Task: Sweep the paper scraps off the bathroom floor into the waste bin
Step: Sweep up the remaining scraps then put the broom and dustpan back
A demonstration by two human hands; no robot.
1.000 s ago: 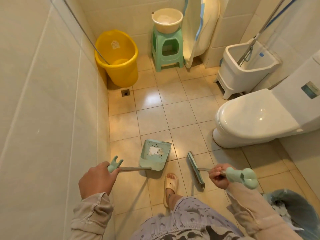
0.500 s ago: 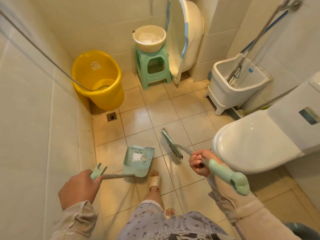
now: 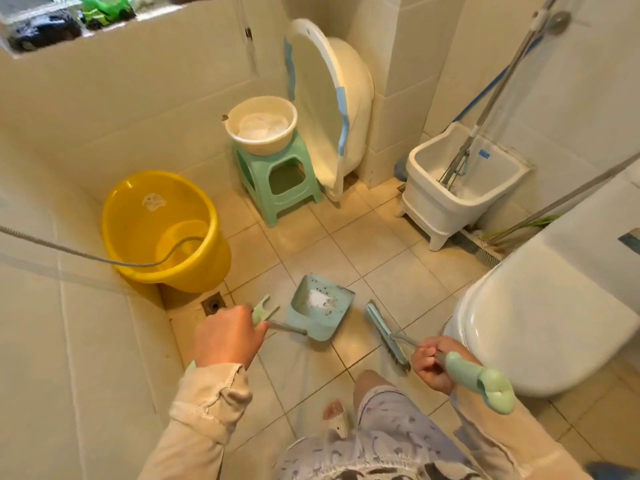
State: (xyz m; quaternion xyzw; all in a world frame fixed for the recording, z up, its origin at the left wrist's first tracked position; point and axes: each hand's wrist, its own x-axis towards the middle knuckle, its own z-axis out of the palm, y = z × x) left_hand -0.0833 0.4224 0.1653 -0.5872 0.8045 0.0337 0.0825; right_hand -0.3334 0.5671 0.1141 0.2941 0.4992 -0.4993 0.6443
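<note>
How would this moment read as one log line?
left hand: holds dustpan, scraps inside | right hand: holds brush | bin: unseen

Warm, fairly bright light fills the room, daylight showing at the window ledge [image 3: 65, 19] top left. Soft glare sits on the floor tiles [image 3: 349, 244] and toilet lid [image 3: 540, 327]. Wide-angle distortion bends the walls; the edges look slightly soft.

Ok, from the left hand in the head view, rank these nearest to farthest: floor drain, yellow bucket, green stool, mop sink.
From the left hand:
1. Floor drain, just beyond it by the wall.
2. Yellow bucket, farther back on the left.
3. Green stool, at the back wall.
4. Mop sink, far right corner.
</note>
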